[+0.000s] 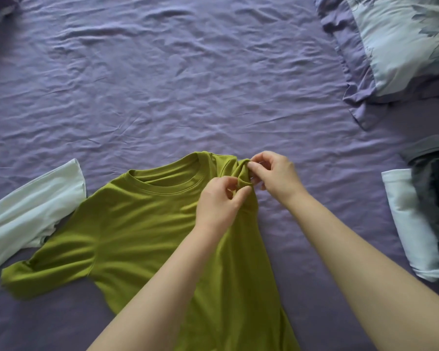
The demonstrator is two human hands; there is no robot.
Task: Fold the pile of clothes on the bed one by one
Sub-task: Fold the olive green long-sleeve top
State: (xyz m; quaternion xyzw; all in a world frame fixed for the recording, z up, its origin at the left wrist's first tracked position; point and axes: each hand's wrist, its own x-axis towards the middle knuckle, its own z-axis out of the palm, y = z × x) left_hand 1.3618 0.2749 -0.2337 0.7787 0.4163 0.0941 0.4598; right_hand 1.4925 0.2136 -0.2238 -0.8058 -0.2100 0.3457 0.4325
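A single head-worn wide-angle camera is looking forward and steeply down over the bed (162,84), from close above its near edge. The person's forearms are reaching in from the bottom of the frame, placing the left hand (219,203) and right hand (274,174) just below centre. The lens is bending the edges, taking in a pillow (401,41) at upper right. No second view is sharing the scene.

I see a wide bed covered by a wrinkled purple cotton sheet (162,84) that fills nearly the whole view. At the upper right lies a pale blue printed pillow with a purple ruffled border (395,46). Soft, even light falls across the creases, leaving only faint shadows in them.
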